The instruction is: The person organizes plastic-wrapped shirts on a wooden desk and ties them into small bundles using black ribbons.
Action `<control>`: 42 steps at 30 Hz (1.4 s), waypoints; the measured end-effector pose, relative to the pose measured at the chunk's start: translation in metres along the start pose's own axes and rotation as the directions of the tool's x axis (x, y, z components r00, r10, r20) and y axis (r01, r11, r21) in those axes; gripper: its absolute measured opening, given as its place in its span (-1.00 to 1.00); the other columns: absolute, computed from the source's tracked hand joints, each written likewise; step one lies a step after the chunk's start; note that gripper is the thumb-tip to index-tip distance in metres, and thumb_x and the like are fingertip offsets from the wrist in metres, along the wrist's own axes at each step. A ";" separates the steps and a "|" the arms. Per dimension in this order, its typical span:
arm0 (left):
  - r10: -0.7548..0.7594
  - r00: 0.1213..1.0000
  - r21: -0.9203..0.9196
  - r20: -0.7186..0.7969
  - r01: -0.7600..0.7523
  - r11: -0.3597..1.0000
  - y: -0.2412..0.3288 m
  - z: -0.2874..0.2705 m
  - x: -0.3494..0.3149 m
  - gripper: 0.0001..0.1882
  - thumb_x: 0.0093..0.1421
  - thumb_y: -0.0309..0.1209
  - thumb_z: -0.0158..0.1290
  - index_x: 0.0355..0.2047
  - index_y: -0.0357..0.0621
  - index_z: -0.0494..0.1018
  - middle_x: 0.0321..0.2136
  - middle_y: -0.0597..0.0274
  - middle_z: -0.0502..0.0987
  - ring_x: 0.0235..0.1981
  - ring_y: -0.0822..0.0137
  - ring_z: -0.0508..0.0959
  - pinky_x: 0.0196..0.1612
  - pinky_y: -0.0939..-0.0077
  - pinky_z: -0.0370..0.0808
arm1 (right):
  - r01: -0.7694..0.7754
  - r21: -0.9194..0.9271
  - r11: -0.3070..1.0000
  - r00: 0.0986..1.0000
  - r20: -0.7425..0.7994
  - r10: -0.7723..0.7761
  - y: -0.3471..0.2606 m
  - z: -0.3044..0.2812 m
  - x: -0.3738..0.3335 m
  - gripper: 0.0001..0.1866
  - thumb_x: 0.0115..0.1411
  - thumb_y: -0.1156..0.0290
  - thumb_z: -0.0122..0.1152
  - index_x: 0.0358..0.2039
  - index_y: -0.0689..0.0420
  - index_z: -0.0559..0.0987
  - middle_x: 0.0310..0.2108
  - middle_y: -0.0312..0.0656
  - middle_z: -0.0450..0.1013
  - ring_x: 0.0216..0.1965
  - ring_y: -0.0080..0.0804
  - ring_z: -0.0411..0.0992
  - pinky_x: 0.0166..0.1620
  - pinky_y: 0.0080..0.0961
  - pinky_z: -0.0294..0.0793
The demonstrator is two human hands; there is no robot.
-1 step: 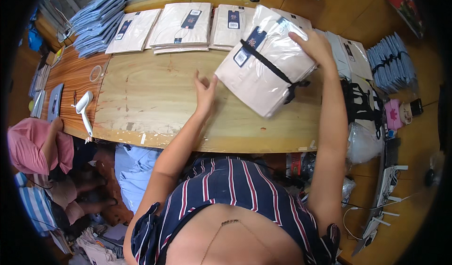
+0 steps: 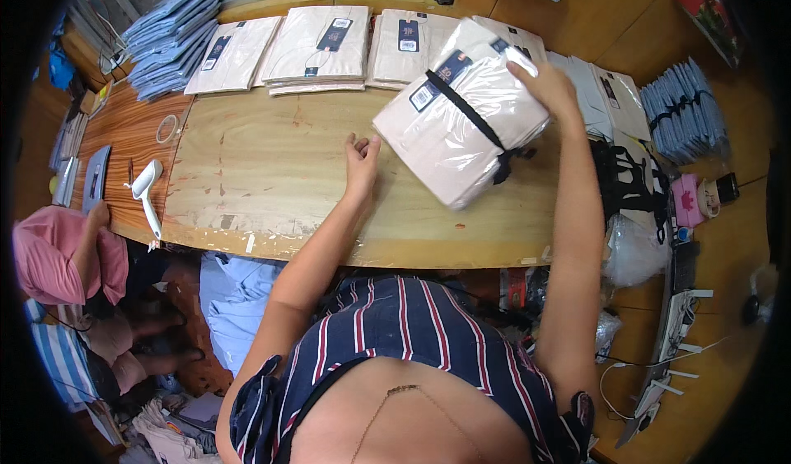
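Observation:
A bundle of folded cream garments point(image 2: 441, 147) in clear plastic is tilted above the wooden table. A black strap point(image 2: 465, 111) runs round it, its loose end dangling at the lower right. A dark hang tag with a white label shows on its top face. My right hand point(image 2: 545, 86) grips the bundle at its upper right corner, thumb on top and the other fingers hidden behind. Just left of the bundle, apart from it, is my left hand point(image 2: 361, 161), its fingers loosely curled with a gap to the thumb and nothing held.
Stacks of packed cream garments point(image 2: 320, 48) line the table's back edge, with blue packed garments point(image 2: 171, 39) at far left. A white handled tool point(image 2: 146, 185) lies on the left. Black straps point(image 2: 630, 175) hang at right. Another person in a pink top point(image 2: 70, 250) is at the left.
The bundle has shifted slightly down and to the left in my right hand. My left hand's fingers have curled in more.

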State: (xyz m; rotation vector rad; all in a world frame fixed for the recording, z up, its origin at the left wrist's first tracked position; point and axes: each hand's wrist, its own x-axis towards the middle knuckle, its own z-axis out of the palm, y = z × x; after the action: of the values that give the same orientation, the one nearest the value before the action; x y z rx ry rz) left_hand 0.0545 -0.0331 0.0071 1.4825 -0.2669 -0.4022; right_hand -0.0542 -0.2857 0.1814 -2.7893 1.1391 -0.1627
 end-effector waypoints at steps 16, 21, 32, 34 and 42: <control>-0.465 0.795 0.233 0.388 0.404 0.885 0.018 -0.048 0.002 -0.33 0.09 0.07 -0.26 0.02 -0.24 0.10 -0.15 0.02 0.34 -0.23 0.27 0.42 -0.12 0.43 0.29 | -0.260 0.956 -0.139 0.965 0.260 -0.015 0.034 0.152 -0.132 -0.29 0.06 -0.12 -0.19 0.03 0.21 0.12 -0.03 -0.10 0.19 -0.05 -0.38 0.21 -0.03 -0.45 0.22; -0.484 0.793 0.207 0.372 0.437 0.875 0.034 -0.066 -0.064 -0.39 0.10 -0.17 -0.15 0.06 -0.27 0.01 -0.05 0.01 0.23 -0.02 0.22 0.23 0.01 0.43 0.14 | -0.366 0.896 -0.251 0.930 0.350 -0.108 0.039 0.166 -0.146 -0.32 0.09 -0.08 -0.20 0.05 0.19 0.08 -0.02 -0.12 0.15 0.02 -0.40 0.12 0.01 -0.49 0.15; 0.275 0.907 0.737 0.319 -0.420 0.529 0.125 -0.021 -0.041 -0.37 0.06 -0.15 -0.11 0.03 -0.32 0.04 0.02 -0.14 0.12 0.09 -0.08 0.05 0.09 0.16 -0.01 | 0.034 0.670 0.741 0.987 -0.140 0.082 -0.009 0.075 -0.079 -0.50 0.10 0.04 -0.17 -0.30 0.30 0.42 -0.29 0.11 0.36 -0.19 -0.10 0.33 -0.13 -0.39 0.27; 0.245 0.930 0.880 0.274 -0.346 0.327 0.105 0.025 -0.014 -0.40 0.08 -0.03 -0.23 0.00 -0.24 0.14 0.00 -0.11 0.16 0.10 -0.10 0.01 0.06 -0.06 -0.09 | -0.028 0.532 0.846 0.999 0.029 0.015 -0.041 0.077 -0.052 -0.49 0.07 0.02 -0.16 -0.44 0.30 0.47 -0.44 0.14 0.39 -0.31 -0.01 0.36 -0.20 -0.33 0.31; -0.370 0.860 0.920 0.351 -0.244 0.307 0.048 0.060 0.016 -0.46 0.13 -0.02 -0.35 -0.41 -0.22 0.47 -0.21 -0.04 0.39 -0.07 0.03 0.29 0.05 -0.05 -0.06 | 0.036 0.122 0.992 0.849 0.520 -0.095 -0.060 0.154 -0.037 -0.59 0.00 0.13 -0.12 -0.50 0.24 0.52 -0.42 0.15 0.38 -0.34 0.02 0.37 -0.24 -0.25 0.33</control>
State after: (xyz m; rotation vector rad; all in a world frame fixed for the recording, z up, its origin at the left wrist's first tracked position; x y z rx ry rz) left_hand 0.0486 -0.0926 0.0587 2.6019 -1.0473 -0.7975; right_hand -0.0167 -0.2063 0.0370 -2.5296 0.8632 0.4936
